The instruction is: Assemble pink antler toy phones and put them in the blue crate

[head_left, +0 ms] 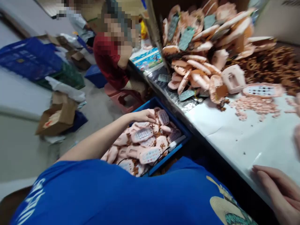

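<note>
The left hand (142, 116) reached down into a blue crate (164, 157) that sat on the floor just beside the counter's (253, 134) near-left edge. Its fingers were curled loosely over the pink toy shells (142, 145) heaped in the crate, touching the top of the heap near the crate's far end; whether it gripped any one shell could not be told. Several shells lay face up, showing rows of small buttons.

The right hand (280, 190) rested open and flat on the counter's near edge, fingers stretched toward the left, holding nothing.

Farther along the counter, toward its far edge, a tall pile of pink shells (203, 53) mixed with green circuit boards (186, 38) leaned against a cardboard box. One shell with a square opening (233, 78) stood at the foot of that pile, and a keypad panel (261, 90) lay flat just beside it. Small pink bits (255, 106) were scattered on the white surface near the panel. A heap of brown parts (272, 67) lay behind, at the counter's far-right corner.

Another person in a red shirt (109, 59) sat on a red stool beyond the crate. Blue crates (30, 57) and torn cardboard boxes (58, 114) lay across the floor to the left.
</note>
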`<state>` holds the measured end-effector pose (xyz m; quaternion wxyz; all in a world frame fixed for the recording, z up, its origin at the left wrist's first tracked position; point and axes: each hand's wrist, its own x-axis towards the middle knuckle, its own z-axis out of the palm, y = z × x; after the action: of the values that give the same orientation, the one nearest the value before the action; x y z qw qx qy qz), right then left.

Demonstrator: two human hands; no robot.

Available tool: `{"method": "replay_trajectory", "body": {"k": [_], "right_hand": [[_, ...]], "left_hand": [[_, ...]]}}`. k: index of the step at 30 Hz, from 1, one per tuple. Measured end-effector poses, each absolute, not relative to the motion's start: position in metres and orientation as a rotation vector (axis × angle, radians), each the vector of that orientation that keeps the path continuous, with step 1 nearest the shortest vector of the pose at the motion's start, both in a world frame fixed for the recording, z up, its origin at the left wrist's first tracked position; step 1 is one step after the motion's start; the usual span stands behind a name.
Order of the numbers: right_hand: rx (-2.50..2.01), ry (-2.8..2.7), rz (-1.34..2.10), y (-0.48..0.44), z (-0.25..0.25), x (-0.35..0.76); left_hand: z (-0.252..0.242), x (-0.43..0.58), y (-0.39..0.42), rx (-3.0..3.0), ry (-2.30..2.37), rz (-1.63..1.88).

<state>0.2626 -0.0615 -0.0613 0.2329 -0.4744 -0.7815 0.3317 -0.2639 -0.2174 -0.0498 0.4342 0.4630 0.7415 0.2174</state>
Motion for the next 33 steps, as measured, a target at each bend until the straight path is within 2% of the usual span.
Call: {"method": "replay_trajectory", "body": {"k": [6,12,15,18,23,33], "right_hand": [[-1.164,-2.124,0.954,-0.07,-0.048,0.234],[-1.035,-2.114,0.975,-0.072,-0.047,0.231],[-1.005,-2.112,0.988,-0.073,-0.047,0.229],[-0.982,-2.117,1.009,-0.074,-0.048,0.229],[-0.921,-2.087,1.07,-0.075,-0.049,0.23],[-1.021,-2.012,1.225,-0.073,-0.041,0.229]], "left_hand": [[0.01,-0.216,-0.149,1.47,1.584,0.624],[0.051,-0.167,-0.053,1.976,1.638,0.807],[0.057,-0.159,0.002,2.379,1.973,0.477],[0.061,-0.157,0.045,2.275,2.226,0.199],[0.059,-0.156,0.076,2.109,2.311,0.096],[0.061,-0.172,0.059,1.979,2.208,0.419]]}}
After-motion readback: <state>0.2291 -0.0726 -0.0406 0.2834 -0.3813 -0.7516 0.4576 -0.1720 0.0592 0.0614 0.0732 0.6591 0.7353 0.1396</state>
